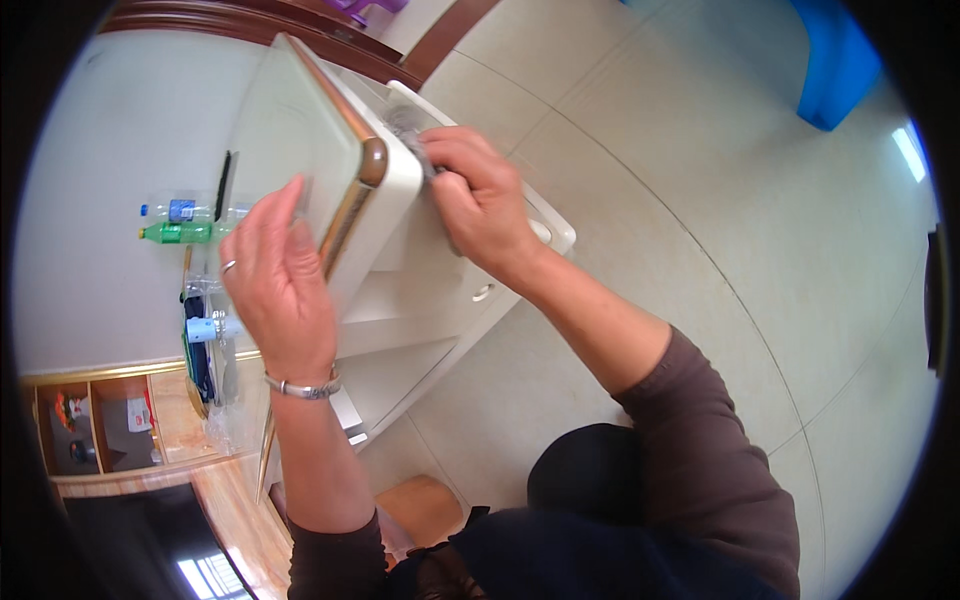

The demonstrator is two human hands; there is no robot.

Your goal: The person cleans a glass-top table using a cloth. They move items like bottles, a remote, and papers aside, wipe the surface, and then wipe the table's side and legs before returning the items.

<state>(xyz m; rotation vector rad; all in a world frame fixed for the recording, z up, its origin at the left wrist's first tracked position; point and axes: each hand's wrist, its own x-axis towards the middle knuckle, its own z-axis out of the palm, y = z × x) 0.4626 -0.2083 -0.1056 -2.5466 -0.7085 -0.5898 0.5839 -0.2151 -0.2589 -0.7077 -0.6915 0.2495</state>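
Note:
A glass-topped white panel with brown edge trim (346, 225) stands tilted in front of me, its brown rounded corner towards me. My left hand (281, 277), with a ring and a bracelet, is at the glass side near the edge, fingers apart; whether it touches the glass I cannot tell. My right hand (480, 199) is closed around a blurred grey bundle, perhaps a scouring pad or cloth (409, 127), at the panel's white side. Below the panel lies a white frame or stand (427, 292) with a small oval opening.
Plastic bottles (176, 232) and a light blue object (201, 330) are beyond my left hand. A wooden shelf unit (97, 476) is at the lower left. A blue plastic stool or chair (832, 75) stands on the tiled floor at the upper right.

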